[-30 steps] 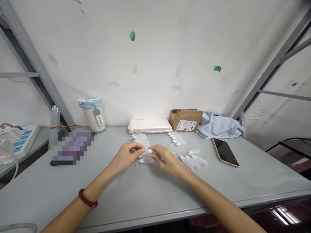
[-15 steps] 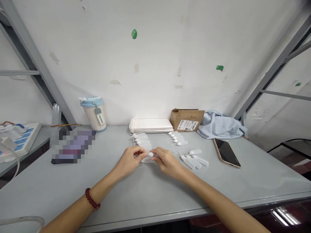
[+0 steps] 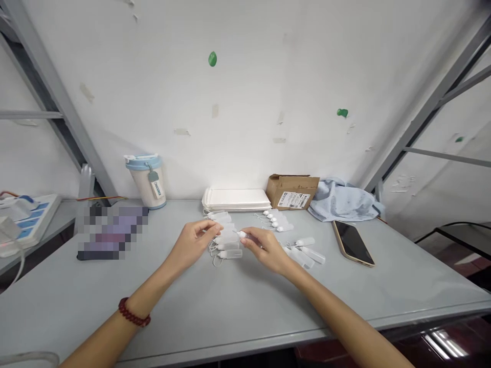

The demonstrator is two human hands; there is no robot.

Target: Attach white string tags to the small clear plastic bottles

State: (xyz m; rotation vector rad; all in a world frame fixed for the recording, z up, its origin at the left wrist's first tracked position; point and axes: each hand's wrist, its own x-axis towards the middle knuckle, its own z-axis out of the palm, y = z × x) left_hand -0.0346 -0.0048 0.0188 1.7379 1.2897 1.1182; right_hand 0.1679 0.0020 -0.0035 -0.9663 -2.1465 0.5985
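Note:
Over the middle of the desk, my right hand (image 3: 266, 248) pinches a small white squeeze bottle (image 3: 241, 234), its capped tip pointing left. My left hand (image 3: 194, 243) faces it a short way off, thumb and forefinger pressed together; whatever lies between them is too small to make out. Beneath and between the hands runs a column of translucent bottles (image 3: 231, 254) with thin white loops at their caps. To the right of my right hand lies a loose group of similar bottles (image 3: 313, 255). Another row of capped bottles (image 3: 284, 226) sits farther back.
At the back stand a stack of white trays (image 3: 238, 198), a cardboard box (image 3: 293, 191) and a crumpled blue cloth (image 3: 341, 200). A phone (image 3: 353, 243) lies at right. On the left are a tumbler (image 3: 146, 181), a blurred purple item (image 3: 115, 232) and a power strip (image 3: 32, 220).
My hands have moved apart, the left one going left and slightly up. The right hand has risen a little with the bottle, uncovering the nearest bottles in the column.

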